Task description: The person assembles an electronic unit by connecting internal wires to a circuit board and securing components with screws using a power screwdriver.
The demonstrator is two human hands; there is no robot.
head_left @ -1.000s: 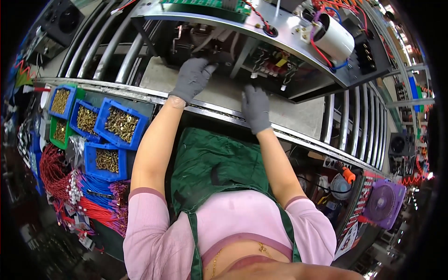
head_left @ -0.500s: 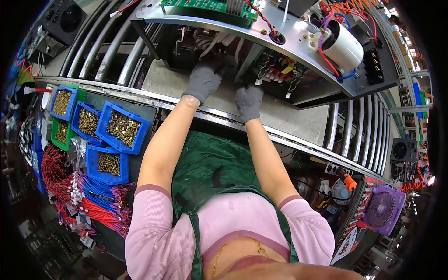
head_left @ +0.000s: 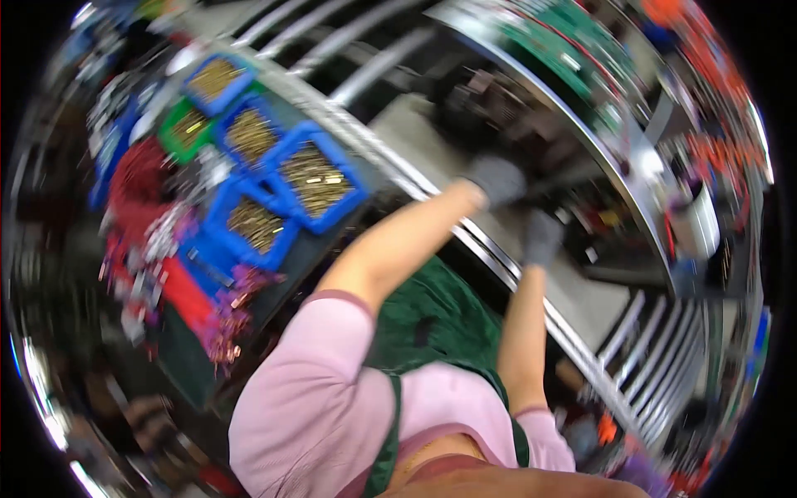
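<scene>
The picture is smeared by motion. My left hand (head_left: 498, 183), in a grey glove, reaches to the open front of a metal equipment housing (head_left: 573, 108). Beside it my right hand (head_left: 543, 237), gloved the same way, is at the housing's lower opening, near the dark inner parts. The fingers of both hands are blurred or hidden, so I cannot tell what they touch. On top of the housing lies a green circuit board (head_left: 573, 50), and a white cylinder (head_left: 696, 222) with wires is mounted at its right end.
Left of me, blue bins (head_left: 320, 178) and a green bin (head_left: 188, 129) hold brass-coloured screws. Bundles of red and blue wires (head_left: 187, 290) lie beside them on the dark bench. Metal conveyor rollers (head_left: 656, 365) run on both sides of the housing, behind a metal rail (head_left: 390, 166).
The whole view has swung round, so the housing and bins sit tilted and farther right. Both hands stay at the housing's opening.
</scene>
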